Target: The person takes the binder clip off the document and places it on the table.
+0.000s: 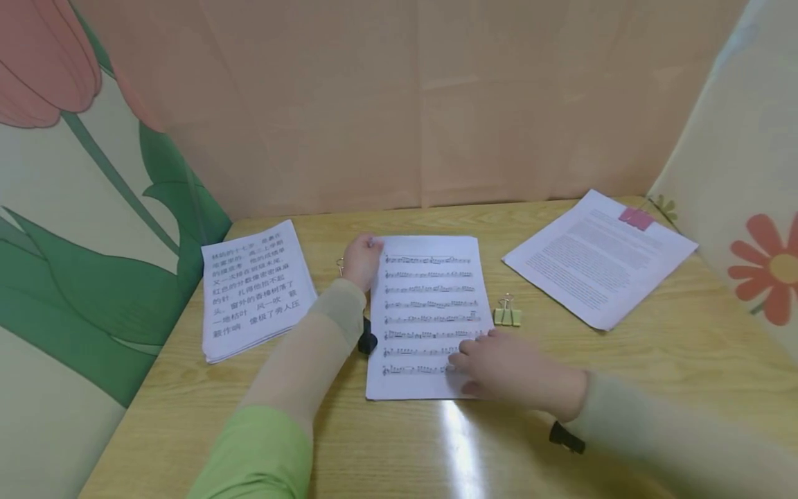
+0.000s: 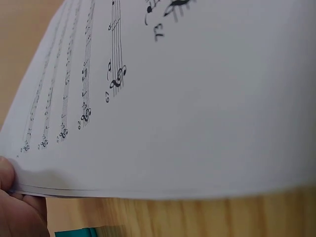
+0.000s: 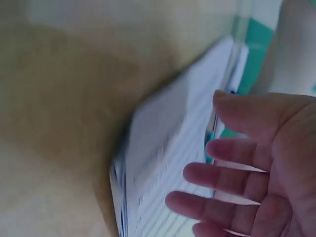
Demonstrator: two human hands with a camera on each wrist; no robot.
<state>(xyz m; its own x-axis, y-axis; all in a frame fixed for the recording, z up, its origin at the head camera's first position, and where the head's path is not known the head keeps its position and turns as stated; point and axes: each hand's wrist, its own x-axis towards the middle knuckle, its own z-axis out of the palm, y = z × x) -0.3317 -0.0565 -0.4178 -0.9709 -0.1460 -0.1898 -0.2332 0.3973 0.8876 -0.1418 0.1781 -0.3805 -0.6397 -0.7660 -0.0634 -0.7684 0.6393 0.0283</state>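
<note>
A stack of sheet music [image 1: 430, 312] lies in the middle of the table, its staves facing up. My left hand [image 1: 364, 262] grips the stack at its upper left; in the left wrist view the thumb [image 2: 6, 173] is on top and the fingers are underneath the edge. Over the lower right part of the music is my right hand [image 1: 514, 367], its fingers spread and apart in the right wrist view. Whether they touch the paper I cannot tell. A yellow binder clip [image 1: 508, 315] stands just right of the music, and the wire handle of another clip [image 1: 340, 266] shows beside my left hand.
To the left lies a stack of papers [image 1: 252, 291] with large printed characters. At the right, a printed stack [image 1: 598, 260] carries a pink binder clip [image 1: 637, 217]. The wooden table [image 1: 374, 450] meets a pink backdrop [image 1: 424, 138] at the back, with flowered panels on both sides.
</note>
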